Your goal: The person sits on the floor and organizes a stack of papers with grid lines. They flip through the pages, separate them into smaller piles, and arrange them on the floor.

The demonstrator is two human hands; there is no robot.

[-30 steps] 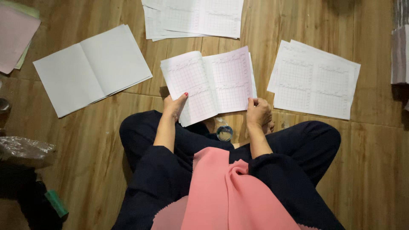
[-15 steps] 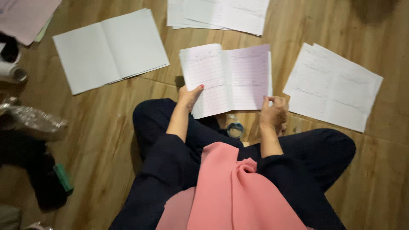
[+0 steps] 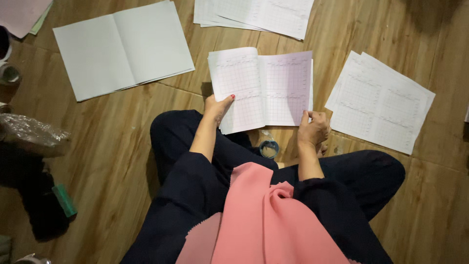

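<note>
An open grid-ruled notebook (image 3: 261, 88) lies on the wooden floor (image 3: 112, 146) just ahead of the seated person's crossed legs, its left page white and its right page faintly pink, both lined with handwriting. Up and to the left is a second open booklet (image 3: 122, 46) with blank pale pages; at the top edge sits a stack of gridded sheets (image 3: 254, 14), and to the right another pair of gridded sheets (image 3: 381, 100) lies at a slant. At the far left a crumpled clear plastic bag (image 3: 29, 134) rests near a small green block (image 3: 64, 199) (its kind is hard to tell). A small round object with a blue rim (image 3: 268, 148) sits between the knees.

The left hand (image 3: 217, 107) pinches the notebook's lower left corner, thumb on top of the page. The right hand (image 3: 312, 129) is curled at the lower right corner, fingers closed on the page edge.
</note>
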